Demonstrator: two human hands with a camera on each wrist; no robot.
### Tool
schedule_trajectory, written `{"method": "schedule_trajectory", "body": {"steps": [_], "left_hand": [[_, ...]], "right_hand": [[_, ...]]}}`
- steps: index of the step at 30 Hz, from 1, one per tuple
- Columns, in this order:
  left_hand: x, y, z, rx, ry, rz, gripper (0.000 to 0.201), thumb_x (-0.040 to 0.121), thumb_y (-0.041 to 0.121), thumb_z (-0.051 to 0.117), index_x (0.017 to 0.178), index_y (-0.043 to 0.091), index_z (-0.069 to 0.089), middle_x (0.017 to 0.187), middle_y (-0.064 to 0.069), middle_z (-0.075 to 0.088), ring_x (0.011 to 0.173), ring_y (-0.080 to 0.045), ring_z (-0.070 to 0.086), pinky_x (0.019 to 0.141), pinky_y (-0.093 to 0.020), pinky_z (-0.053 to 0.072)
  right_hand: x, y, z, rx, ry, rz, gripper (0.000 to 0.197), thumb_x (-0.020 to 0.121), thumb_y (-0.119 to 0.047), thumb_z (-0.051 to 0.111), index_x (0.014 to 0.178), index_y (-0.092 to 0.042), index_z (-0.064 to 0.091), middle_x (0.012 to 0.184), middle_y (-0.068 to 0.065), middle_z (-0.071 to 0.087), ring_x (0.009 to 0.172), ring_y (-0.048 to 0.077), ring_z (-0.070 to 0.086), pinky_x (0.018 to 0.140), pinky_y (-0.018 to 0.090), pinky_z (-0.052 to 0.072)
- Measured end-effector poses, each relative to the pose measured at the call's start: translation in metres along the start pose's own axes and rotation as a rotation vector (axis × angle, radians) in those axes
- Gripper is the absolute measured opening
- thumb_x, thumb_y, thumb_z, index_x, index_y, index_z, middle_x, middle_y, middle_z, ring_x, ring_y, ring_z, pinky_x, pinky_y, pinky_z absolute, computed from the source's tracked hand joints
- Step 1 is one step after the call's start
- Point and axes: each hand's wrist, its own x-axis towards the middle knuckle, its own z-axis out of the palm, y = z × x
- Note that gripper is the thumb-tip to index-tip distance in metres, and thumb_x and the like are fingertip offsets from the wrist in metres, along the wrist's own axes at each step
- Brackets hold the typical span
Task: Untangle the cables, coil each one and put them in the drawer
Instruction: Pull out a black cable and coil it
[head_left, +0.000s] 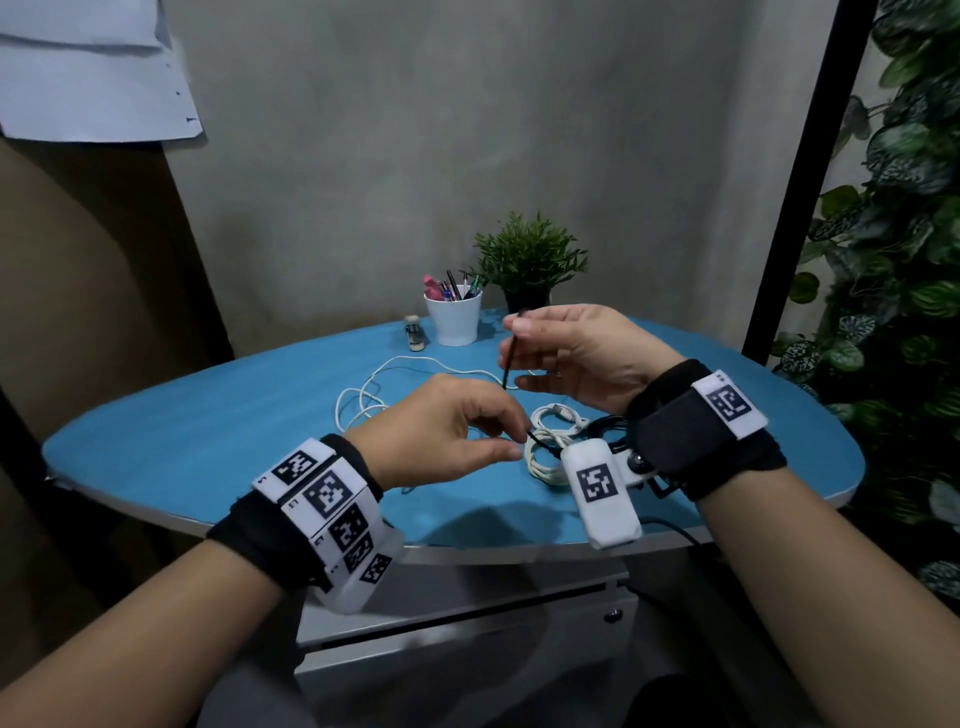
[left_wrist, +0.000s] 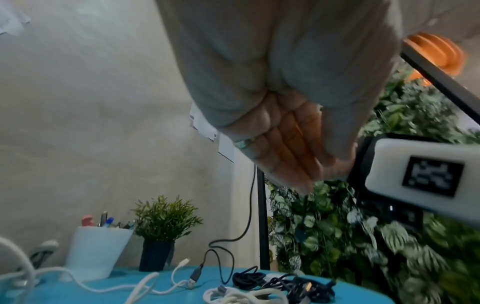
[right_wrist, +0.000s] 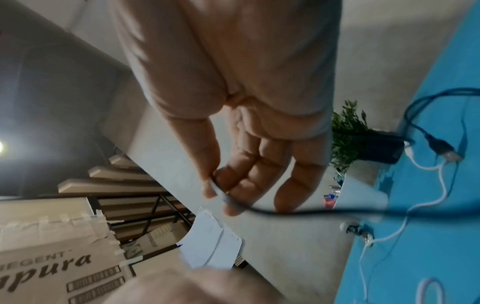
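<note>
Over the blue table (head_left: 208, 447) my right hand (head_left: 517, 325) pinches one end of a thin black cable (head_left: 508, 358) between thumb and forefinger, its other fingers spread. The wrist view shows that pinch of the right hand (right_wrist: 215, 189), with the black cable (right_wrist: 298, 211) running off to the right. Lower down, my left hand (head_left: 519, 442) pinches the same cable just above a coiled white cable (head_left: 545, 452). A dark cable tangle (head_left: 608, 426) lies under my right wrist. A loose white cable (head_left: 363, 400) sprawls behind the left hand. The white drawer unit (head_left: 467, 618) sits under the table, shut.
A white pen cup (head_left: 453, 322), a small potted plant (head_left: 527, 260) and a small clip-like object (head_left: 414, 332) stand at the table's back edge. A black post (head_left: 800, 182) and a wall of leaves (head_left: 909, 260) rise on the right.
</note>
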Motion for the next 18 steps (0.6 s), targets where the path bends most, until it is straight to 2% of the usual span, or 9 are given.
{"method": "schedule_trajectory", "body": {"steps": [3, 5, 7, 8, 10, 12, 14, 16, 18], "left_hand": [[-0.004, 0.006, -0.003, -0.206, 0.066, -0.146, 0.008, 0.08, 0.016, 0.069, 0.079, 0.009, 0.071, 0.075, -0.006, 0.072, 0.07, -0.022, 0.068, 0.068, -0.032, 0.055], [-0.001, 0.006, -0.006, -0.274, 0.258, -0.199, 0.008, 0.084, 0.011, 0.066, 0.077, 0.009, 0.066, 0.066, -0.003, 0.067, 0.06, -0.017, 0.065, 0.055, -0.024, 0.051], [0.005, 0.001, -0.01, -0.148, 0.481, -0.174, 0.005, 0.083, 0.016, 0.066, 0.085, 0.018, 0.062, 0.075, 0.002, 0.062, 0.06, -0.01, 0.06, 0.055, -0.02, 0.046], [0.009, -0.002, -0.013, -0.048, 0.545, -0.162, 0.015, 0.081, 0.02, 0.066, 0.094, 0.024, 0.059, 0.086, 0.003, 0.06, 0.063, -0.008, 0.057, 0.059, -0.02, 0.045], [0.014, -0.005, -0.015, 0.1, 0.553, -0.158, 0.036, 0.08, 0.024, 0.071, 0.112, 0.03, 0.055, 0.103, 0.006, 0.05, 0.068, -0.008, 0.051, 0.07, -0.02, 0.046], [0.019, -0.003, -0.014, 0.148, 0.5, -0.115, 0.027, 0.083, 0.027, 0.069, 0.109, 0.028, 0.06, 0.104, 0.008, 0.047, 0.068, -0.005, 0.049, 0.073, -0.015, 0.044], [0.022, 0.002, -0.012, 0.084, 0.462, -0.113, 0.009, 0.089, 0.022, 0.062, 0.092, 0.016, 0.068, 0.092, 0.007, 0.058, 0.062, -0.002, 0.049, 0.065, -0.016, 0.043], [0.023, 0.003, -0.012, -0.111, 0.457, -0.23, 0.016, 0.092, 0.015, 0.057, 0.079, 0.015, 0.066, 0.07, 0.007, 0.062, 0.048, -0.002, 0.048, 0.05, -0.014, 0.04], [0.021, 0.002, -0.02, -0.233, 0.511, -0.312, 0.02, 0.093, 0.012, 0.054, 0.076, 0.018, 0.063, 0.067, 0.005, 0.061, 0.041, -0.002, 0.046, 0.04, -0.014, 0.035]], "right_hand": [[-0.003, -0.001, 0.0, -0.075, 0.011, -0.012, 0.007, 0.09, -0.011, 0.057, 0.089, -0.01, 0.064, 0.059, -0.002, 0.06, 0.06, 0.012, 0.064, 0.065, 0.029, 0.05], [-0.005, -0.001, -0.002, -0.144, -0.012, -0.015, 0.013, 0.093, -0.012, 0.053, 0.088, -0.01, 0.065, 0.056, -0.003, 0.056, 0.057, 0.01, 0.063, 0.062, 0.027, 0.048], [-0.009, -0.002, -0.001, -0.185, -0.047, -0.031, 0.016, 0.094, -0.012, 0.051, 0.087, -0.01, 0.065, 0.057, -0.002, 0.053, 0.055, 0.009, 0.061, 0.063, 0.027, 0.046], [-0.011, -0.003, 0.0, -0.184, -0.069, -0.044, 0.017, 0.094, -0.011, 0.05, 0.086, -0.009, 0.065, 0.058, -0.001, 0.052, 0.054, 0.009, 0.059, 0.064, 0.028, 0.044], [-0.016, -0.004, 0.004, -0.159, -0.12, -0.062, 0.018, 0.094, -0.011, 0.049, 0.083, -0.008, 0.063, 0.058, 0.001, 0.049, 0.051, 0.011, 0.053, 0.061, 0.027, 0.043], [-0.02, -0.006, 0.006, -0.141, -0.158, -0.068, 0.02, 0.094, -0.013, 0.048, 0.081, -0.007, 0.061, 0.057, 0.0, 0.048, 0.049, 0.012, 0.047, 0.055, 0.023, 0.043], [-0.023, -0.007, 0.005, -0.133, -0.166, -0.079, 0.022, 0.094, -0.019, 0.049, 0.078, -0.008, 0.06, 0.054, -0.001, 0.045, 0.046, 0.012, 0.042, 0.052, 0.022, 0.042], [-0.025, -0.006, 0.002, -0.12, -0.14, -0.09, 0.025, 0.09, -0.026, 0.052, 0.073, -0.009, 0.058, 0.05, -0.002, 0.04, 0.043, 0.012, 0.037, 0.054, 0.027, 0.038], [-0.028, -0.003, -0.001, -0.101, -0.123, -0.085, 0.027, 0.084, -0.032, 0.054, 0.07, -0.009, 0.056, 0.048, -0.003, 0.037, 0.042, 0.011, 0.035, 0.057, 0.029, 0.034]]}}
